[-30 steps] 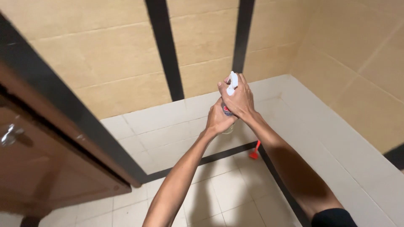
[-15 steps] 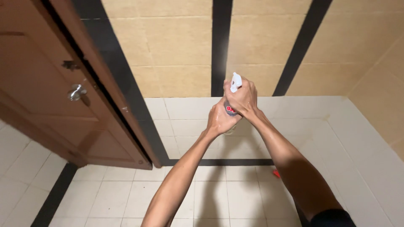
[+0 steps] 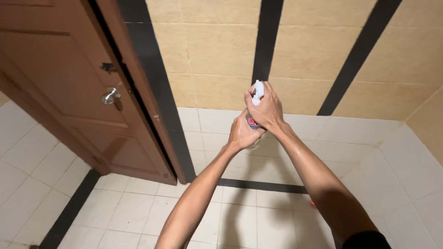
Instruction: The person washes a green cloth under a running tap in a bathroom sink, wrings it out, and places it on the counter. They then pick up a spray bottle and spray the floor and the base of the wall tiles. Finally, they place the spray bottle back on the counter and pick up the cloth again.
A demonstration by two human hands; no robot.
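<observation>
The spray bottle [image 3: 256, 107] sits pretty much where it did a second ago, out in front at arm's length, left hand [image 3: 242, 132] wrapped around its body and right hand [image 3: 265, 109] closed over the white top. What's changed is the view: it swung left, so the brown door [image 3: 69, 87] with its metal handle [image 3: 110, 95] fills the left side now. So the two-handed grip on the top looks ongoing, nothing's come loose yet.
</observation>
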